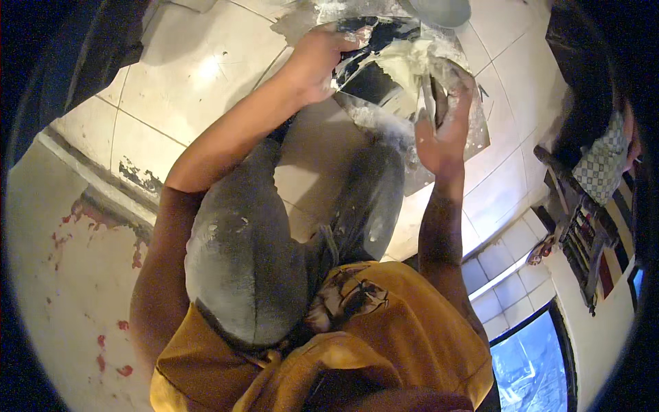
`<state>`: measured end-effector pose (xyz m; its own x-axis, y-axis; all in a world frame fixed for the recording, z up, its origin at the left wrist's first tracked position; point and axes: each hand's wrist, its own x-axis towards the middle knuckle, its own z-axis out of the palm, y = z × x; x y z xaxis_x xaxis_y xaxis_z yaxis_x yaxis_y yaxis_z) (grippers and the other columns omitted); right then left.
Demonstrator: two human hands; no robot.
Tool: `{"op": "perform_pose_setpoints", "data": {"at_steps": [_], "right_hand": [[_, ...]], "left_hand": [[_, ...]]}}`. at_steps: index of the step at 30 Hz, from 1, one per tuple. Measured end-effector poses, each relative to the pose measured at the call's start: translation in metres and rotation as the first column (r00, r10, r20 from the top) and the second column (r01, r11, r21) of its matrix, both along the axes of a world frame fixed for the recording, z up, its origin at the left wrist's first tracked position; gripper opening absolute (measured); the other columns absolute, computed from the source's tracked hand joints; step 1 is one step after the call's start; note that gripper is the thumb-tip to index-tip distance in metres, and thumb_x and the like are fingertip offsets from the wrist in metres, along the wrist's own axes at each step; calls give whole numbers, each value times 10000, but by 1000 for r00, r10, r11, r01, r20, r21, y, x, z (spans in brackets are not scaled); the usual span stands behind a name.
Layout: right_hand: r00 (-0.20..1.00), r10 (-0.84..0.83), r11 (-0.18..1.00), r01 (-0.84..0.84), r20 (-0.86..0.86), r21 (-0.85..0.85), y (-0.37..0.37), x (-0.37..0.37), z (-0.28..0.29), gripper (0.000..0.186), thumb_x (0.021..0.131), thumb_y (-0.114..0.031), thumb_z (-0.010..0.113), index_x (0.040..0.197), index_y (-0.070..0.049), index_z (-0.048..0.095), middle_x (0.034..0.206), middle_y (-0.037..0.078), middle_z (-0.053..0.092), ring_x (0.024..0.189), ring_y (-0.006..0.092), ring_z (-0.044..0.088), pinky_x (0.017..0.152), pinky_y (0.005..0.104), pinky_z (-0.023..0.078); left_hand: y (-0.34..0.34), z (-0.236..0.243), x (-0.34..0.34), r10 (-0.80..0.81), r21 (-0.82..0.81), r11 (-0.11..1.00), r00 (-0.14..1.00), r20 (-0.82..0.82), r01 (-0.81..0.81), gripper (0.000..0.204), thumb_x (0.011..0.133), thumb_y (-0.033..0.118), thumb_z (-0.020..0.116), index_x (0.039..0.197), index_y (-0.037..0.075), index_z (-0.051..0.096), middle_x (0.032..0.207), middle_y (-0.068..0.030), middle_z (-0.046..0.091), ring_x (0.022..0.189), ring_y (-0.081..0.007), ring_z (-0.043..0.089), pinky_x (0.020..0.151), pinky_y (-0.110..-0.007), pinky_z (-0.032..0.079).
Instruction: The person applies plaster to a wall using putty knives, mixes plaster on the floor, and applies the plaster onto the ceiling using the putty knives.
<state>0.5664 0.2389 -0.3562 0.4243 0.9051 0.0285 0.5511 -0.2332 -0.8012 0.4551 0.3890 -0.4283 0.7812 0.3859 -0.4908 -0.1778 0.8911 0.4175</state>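
Note:
At the upper middle, cream-coloured paste (pixel 405 65) lies smeared over a dark container (pixel 371 86) with an irregular opening, on a grey, paste-spattered square board (pixel 473 137). My left hand (pixel 322 62) has its fingers closed on the upper left edge of the dark container. My right hand (pixel 446 117), coated in white paste, is at the container's right side, closed around a narrow, flat, pale tool (pixel 431 96) in the paste; its exact shape is partly hidden by my fingers and the paste.
Cream floor tiles (pixel 192 75) surround my bent grey-trousered legs (pixel 247 268). A chipped low ledge (pixel 96 172) runs along the left. At the right are dark wooden furniture (pixel 583 233) with a checked cloth (pixel 600 154) and a blue-lit framed opening (pixel 532 364). A grey round object (pixel 443 10) sits at the top.

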Motion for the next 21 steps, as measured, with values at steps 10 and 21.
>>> {"op": "perform_pose_setpoints", "data": {"at_steps": [10, 21], "right_hand": [[926, 9, 1000, 1, 377, -25, -21, 12, -58, 547, 509, 95, 536, 1026, -77, 484, 1131, 154, 391, 1035, 346, 396, 872, 402, 349], [999, -10, 989, 17, 50, -145, 7, 46, -30, 534, 580, 103, 422, 1088, -59, 438, 1082, 138, 486, 1016, 277, 474, 839, 350, 399]], "left_hand": [[-5, 4, -4, 23, -3, 1000, 988, -153, -24, 249, 742, -55, 380, 968, -77, 482, 846, -160, 567, 677, -222, 588, 626, -341, 507], [12, -69, 10, -117, 540, 805, 957, -265, 248, 259, 751, -24, 460, 1005, 16, 493, 846, -51, 561, 743, -124, 505, 577, -263, 427]]}}
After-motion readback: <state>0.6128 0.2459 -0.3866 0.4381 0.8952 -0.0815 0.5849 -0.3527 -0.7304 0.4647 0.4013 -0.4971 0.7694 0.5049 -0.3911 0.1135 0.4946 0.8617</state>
